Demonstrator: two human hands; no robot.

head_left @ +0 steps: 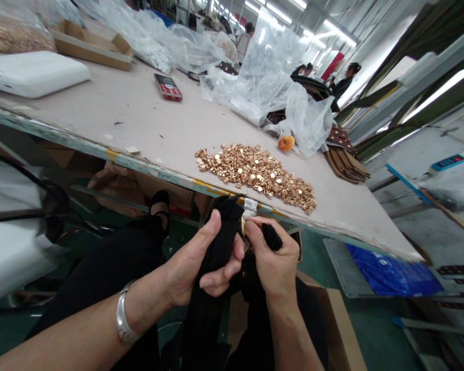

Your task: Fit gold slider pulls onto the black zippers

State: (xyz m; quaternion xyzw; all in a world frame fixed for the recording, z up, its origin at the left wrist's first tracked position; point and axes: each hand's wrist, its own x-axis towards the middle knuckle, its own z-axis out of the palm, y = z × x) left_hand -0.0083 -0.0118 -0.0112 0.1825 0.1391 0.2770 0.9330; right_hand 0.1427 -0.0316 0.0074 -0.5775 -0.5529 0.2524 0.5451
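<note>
My left hand (201, 263) is wrapped round a bundle of black fabric strips (225, 221), thumb on one side and fingers on the other. The strips hang down over my lap. Close beside it, my right hand (276, 263) is closed, with a gathered black end (271, 237) poking out between its fingers. Thumb and forefinger pinch at a small yellowish piece (243, 225) by the table edge; its kind is too small to make out. Just beyond both hands, a heap of small gold metal pieces (255, 172) lies on the table (139, 123).
A red phone (168, 87), a white case (34, 73), an open cardboard tray (90, 49) and crumpled plastic bags (251, 93) lie on the table. An orange fruit (286, 142) and stacked brown pieces (346, 164) are at the right. Below stands a cardboard box (342, 330).
</note>
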